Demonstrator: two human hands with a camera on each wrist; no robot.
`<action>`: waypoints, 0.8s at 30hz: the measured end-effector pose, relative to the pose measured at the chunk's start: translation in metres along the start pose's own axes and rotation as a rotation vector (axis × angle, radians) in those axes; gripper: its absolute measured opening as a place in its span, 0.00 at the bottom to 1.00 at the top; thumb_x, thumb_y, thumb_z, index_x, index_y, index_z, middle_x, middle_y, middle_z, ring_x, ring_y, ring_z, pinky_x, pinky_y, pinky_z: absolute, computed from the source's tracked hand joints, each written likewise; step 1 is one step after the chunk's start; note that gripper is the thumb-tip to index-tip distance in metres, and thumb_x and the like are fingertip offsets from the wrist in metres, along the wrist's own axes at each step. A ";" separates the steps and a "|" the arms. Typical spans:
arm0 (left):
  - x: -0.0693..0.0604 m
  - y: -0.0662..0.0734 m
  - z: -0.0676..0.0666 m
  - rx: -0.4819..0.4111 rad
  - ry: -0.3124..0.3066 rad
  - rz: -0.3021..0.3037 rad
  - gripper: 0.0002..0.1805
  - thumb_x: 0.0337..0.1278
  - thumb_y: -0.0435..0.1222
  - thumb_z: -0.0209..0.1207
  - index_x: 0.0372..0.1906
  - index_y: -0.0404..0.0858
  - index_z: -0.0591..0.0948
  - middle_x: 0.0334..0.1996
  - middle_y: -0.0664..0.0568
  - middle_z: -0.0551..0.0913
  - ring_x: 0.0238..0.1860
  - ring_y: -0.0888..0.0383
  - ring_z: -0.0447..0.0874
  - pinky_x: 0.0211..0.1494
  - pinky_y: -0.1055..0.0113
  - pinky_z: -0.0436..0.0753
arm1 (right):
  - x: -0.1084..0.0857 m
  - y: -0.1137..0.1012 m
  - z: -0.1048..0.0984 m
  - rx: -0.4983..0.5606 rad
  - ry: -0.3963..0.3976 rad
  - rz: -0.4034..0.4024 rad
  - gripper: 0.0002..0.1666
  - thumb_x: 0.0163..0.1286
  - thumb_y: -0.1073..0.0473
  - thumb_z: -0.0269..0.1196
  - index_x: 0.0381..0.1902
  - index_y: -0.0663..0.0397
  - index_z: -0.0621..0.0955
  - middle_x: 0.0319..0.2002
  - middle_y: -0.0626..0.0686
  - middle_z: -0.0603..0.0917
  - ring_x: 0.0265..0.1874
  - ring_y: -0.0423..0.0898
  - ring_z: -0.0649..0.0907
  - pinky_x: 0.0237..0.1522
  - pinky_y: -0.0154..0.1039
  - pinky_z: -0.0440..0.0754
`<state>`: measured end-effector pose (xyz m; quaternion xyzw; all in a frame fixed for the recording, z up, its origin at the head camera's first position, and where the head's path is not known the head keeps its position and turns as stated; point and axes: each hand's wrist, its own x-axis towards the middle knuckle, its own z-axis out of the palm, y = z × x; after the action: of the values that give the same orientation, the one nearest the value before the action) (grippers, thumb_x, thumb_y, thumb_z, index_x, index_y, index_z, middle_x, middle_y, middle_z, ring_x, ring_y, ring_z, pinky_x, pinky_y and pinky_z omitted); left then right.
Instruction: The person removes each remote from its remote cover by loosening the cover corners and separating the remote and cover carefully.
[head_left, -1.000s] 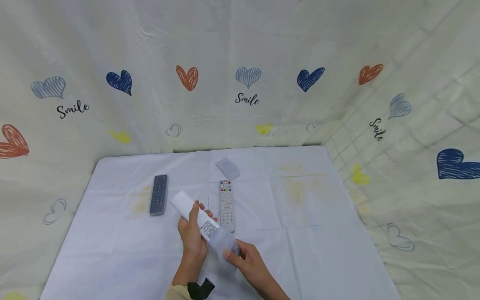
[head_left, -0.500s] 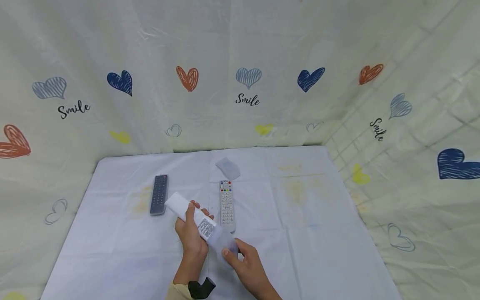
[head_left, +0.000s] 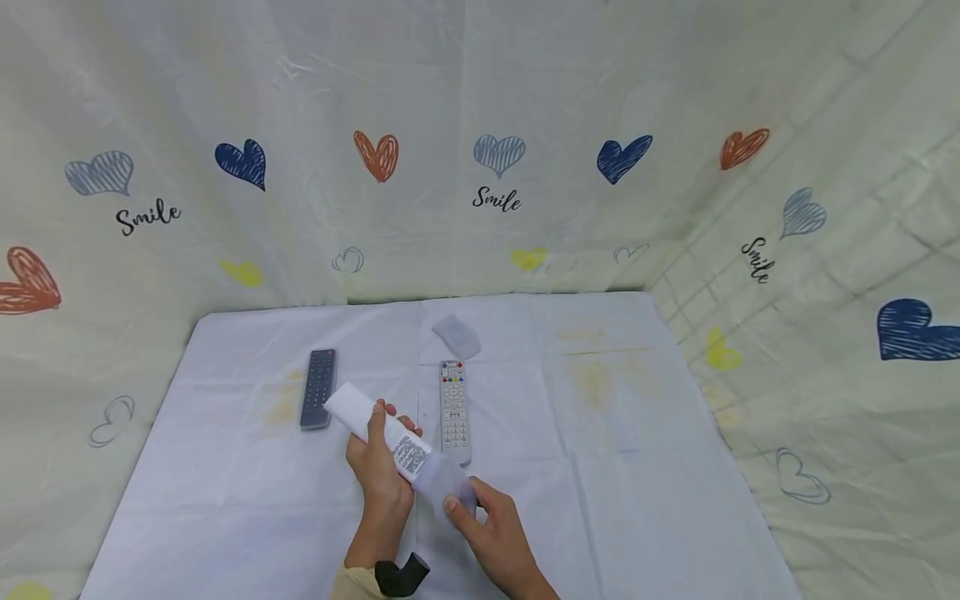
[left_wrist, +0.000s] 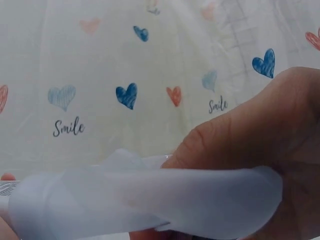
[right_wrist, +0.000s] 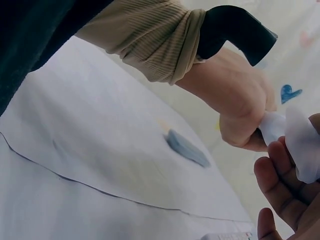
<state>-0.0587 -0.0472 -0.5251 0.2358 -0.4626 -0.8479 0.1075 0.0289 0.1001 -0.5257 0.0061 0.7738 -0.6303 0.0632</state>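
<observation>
My left hand [head_left: 381, 471] grips a slim white remote control [head_left: 358, 408], held tilted with its printed label facing up. Over its lower right end lies a translucent, whitish plastic sleeve [head_left: 435, 481]. The thumb and fingers of my right hand [head_left: 491, 529] pinch the far end of that sleeve. Close up in the left wrist view, the sleeve [left_wrist: 150, 200] looks crumpled and loose at its right end. How far the remote reaches inside it is hidden. In the right wrist view, the sleeve [right_wrist: 302, 145] shows partly between both hands.
A dark grey remote [head_left: 318, 389] lies left of my hands on the white-covered table [head_left: 660, 500]. Beyond them lies a light grey remote [head_left: 454, 412] with coloured buttons, and behind it another translucent sleeve [head_left: 456, 336]. A heart-printed curtain [head_left: 435, 225] rises behind and at the sides.
My left hand has shifted slightly left with the white remote, whose upper end now reaches nearer the dark remote. My right hand, still pinching the sleeve, has also moved a little left.
</observation>
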 end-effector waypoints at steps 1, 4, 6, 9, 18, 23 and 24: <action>0.000 0.000 0.000 -0.001 -0.005 0.002 0.24 0.79 0.50 0.54 0.65 0.38 0.69 0.42 0.55 0.80 0.34 0.60 0.86 0.46 0.62 0.91 | 0.000 0.000 0.000 0.007 0.000 -0.002 0.07 0.74 0.54 0.67 0.39 0.50 0.87 0.37 0.50 0.88 0.36 0.37 0.81 0.41 0.33 0.79; 0.000 0.000 -0.001 -0.006 -0.020 0.008 0.24 0.79 0.50 0.54 0.65 0.39 0.69 0.43 0.54 0.79 0.36 0.60 0.86 0.46 0.63 0.90 | 0.000 -0.001 0.000 0.024 0.001 -0.003 0.07 0.73 0.55 0.67 0.38 0.52 0.86 0.36 0.51 0.88 0.35 0.36 0.81 0.41 0.33 0.79; 0.001 0.000 -0.001 -0.012 -0.031 0.013 0.23 0.80 0.50 0.54 0.65 0.39 0.70 0.44 0.54 0.79 0.35 0.60 0.86 0.45 0.64 0.90 | 0.001 -0.001 -0.001 0.033 -0.001 0.003 0.07 0.73 0.56 0.67 0.37 0.53 0.86 0.35 0.52 0.88 0.35 0.37 0.81 0.41 0.33 0.78; 0.001 -0.001 -0.002 -0.013 -0.048 0.023 0.22 0.80 0.49 0.54 0.64 0.40 0.70 0.44 0.55 0.79 0.34 0.61 0.86 0.43 0.64 0.90 | 0.002 0.000 -0.002 0.036 -0.014 0.026 0.08 0.73 0.55 0.67 0.39 0.55 0.87 0.36 0.53 0.87 0.35 0.37 0.81 0.40 0.32 0.78; 0.003 -0.002 -0.003 -0.016 -0.048 0.034 0.21 0.80 0.48 0.54 0.64 0.40 0.71 0.43 0.54 0.79 0.33 0.60 0.86 0.42 0.65 0.90 | 0.005 0.005 -0.003 0.049 -0.046 0.072 0.13 0.74 0.53 0.66 0.43 0.58 0.87 0.40 0.55 0.89 0.36 0.37 0.81 0.40 0.32 0.78; 0.004 -0.003 -0.004 -0.014 -0.050 0.032 0.21 0.80 0.49 0.54 0.64 0.40 0.71 0.43 0.54 0.79 0.33 0.61 0.85 0.42 0.65 0.90 | 0.004 0.005 -0.003 0.046 -0.048 0.075 0.13 0.74 0.53 0.66 0.43 0.58 0.87 0.40 0.55 0.89 0.36 0.37 0.81 0.41 0.32 0.78; 0.004 -0.003 -0.004 -0.015 -0.052 0.034 0.21 0.80 0.49 0.54 0.64 0.39 0.71 0.43 0.54 0.79 0.33 0.61 0.85 0.41 0.65 0.90 | 0.004 0.005 -0.003 0.044 -0.049 0.075 0.13 0.74 0.53 0.66 0.43 0.58 0.87 0.40 0.55 0.89 0.36 0.37 0.81 0.41 0.32 0.78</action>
<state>-0.0597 -0.0505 -0.5305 0.2049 -0.4627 -0.8553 0.1115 0.0250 0.1037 -0.5305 0.0210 0.7570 -0.6444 0.1057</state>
